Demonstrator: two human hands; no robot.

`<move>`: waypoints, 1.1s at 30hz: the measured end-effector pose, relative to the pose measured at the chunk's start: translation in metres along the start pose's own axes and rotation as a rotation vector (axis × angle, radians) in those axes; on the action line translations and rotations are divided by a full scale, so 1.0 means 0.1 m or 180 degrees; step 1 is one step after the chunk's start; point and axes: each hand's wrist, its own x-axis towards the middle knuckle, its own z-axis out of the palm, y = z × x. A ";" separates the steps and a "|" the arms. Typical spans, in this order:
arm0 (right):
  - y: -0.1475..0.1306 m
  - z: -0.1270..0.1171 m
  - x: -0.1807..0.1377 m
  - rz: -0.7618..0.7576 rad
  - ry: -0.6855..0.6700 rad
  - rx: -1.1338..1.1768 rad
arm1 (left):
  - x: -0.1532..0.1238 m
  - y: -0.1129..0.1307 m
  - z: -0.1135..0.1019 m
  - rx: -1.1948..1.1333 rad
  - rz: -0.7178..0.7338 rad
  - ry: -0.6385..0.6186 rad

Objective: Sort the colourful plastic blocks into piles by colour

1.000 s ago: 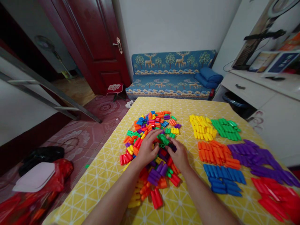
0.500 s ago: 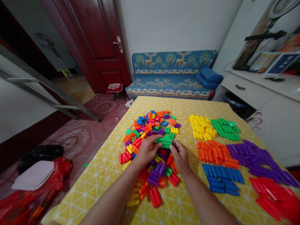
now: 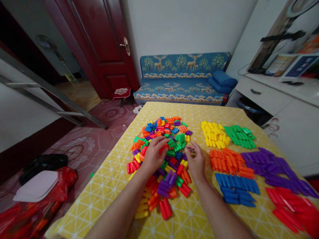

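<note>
A heap of mixed coloured plastic building pieces (image 3: pixel 171 181), made of short joined tubes, lies on the table. My left hand (image 3: pixel 155 154) is over the heap's middle, its thumb and fingers apart around a red piece (image 3: pixel 163 148); I cannot tell whether it touches that piece. Several green pieces (image 3: pixel 177 143) rest on the heap between my hands. At the heap's right edge my right hand (image 3: pixel 196 161) is curved open, with nothing between thumb and fingers. Some lower pieces are hidden under my left hand.
To the right lie single-colour groups of pieces: yellow (image 3: pixel 214 135), green (image 3: pixel 239 136), orange (image 3: pixel 228 162), purple (image 3: pixel 276 171), blue (image 3: pixel 236 187) and red (image 3: pixel 291 209). A yellow patterned cloth (image 3: pixel 104 199) covers the table. Beyond stands a blue sofa (image 3: pixel 184 83).
The green pieces held between both hands are let go and now lie on the heap. My left hand has shifted slightly; the right hand's fingers have opened and risen a little.
</note>
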 end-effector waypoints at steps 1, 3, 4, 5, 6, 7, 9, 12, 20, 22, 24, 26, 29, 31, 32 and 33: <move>0.01 -0.01 0.00 -0.0045 0.0006 -0.0069 | 0.00 0.00 -0.01 0.0063 0.0000 -0.0073; 0.02 -0.02 0.00 -0.0161 -0.0110 -0.0292 | 0.00 0.03 -0.04 0.0261 0.0024 -0.0340; 0.03 -0.02 0.00 -0.0241 -0.0213 -0.0446 | 0.01 0.05 -0.06 0.0381 0.0048 -0.0505; 0.03 -0.02 0.00 -0.0335 -0.0326 -0.0617 | 0.01 0.07 -0.07 0.0501 0.0076 -0.0657; 0.03 -0.02 0.00 -0.0434 -0.0441 -0.0782 | 0.01 0.09 -0.09 0.0612 0.0103 -0.0779; 0.02 -0.02 -0.01 -0.0524 -0.0566 -0.0918 | 0.01 0.11 -0.10 0.0706 0.0121 -0.0875; 0.00 -0.01 -0.02 -0.0630 -0.0827 -0.1042 | 0.00 0.14 -0.11 0.0841 0.0118 -0.0995; -0.06 0.01 -0.05 -0.0683 -0.1084 -0.0901 | 0.00 0.14 -0.09 0.0905 0.0059 -0.1045; -0.15 0.02 -0.08 -0.0822 -0.1062 -0.0475 | 0.04 0.07 -0.03 0.0534 -0.0271 -0.0644; -0.17 0.02 -0.09 -0.0961 -0.1051 -0.0474 | 0.04 0.07 -0.03 0.0325 -0.0358 -0.0570; -0.18 0.02 -0.11 -0.1076 -0.1050 -0.0494 | 0.04 0.07 -0.04 0.0185 -0.0313 -0.0603; -0.19 0.03 -0.13 -0.1191 -0.1045 -0.0554 | 0.03 0.07 -0.03 0.0166 -0.0190 -0.0714; -0.17 0.03 -0.15 -0.1381 -0.1049 -0.0704 | 0.02 0.07 -0.03 0.0195 -0.0015 -0.0803; -0.15 0.04 -0.15 -0.1443 -0.0986 -0.0823 | 0.02 0.11 -0.03 0.0205 0.0063 -0.0581; -0.14 0.05 -0.15 -0.1461 -0.0956 -0.0906 | 0.02 0.14 -0.03 0.0216 0.0129 -0.0450; -0.12 0.05 -0.15 -0.1499 -0.0959 -0.1005 | 0.02 0.18 -0.04 0.0223 0.0229 -0.0381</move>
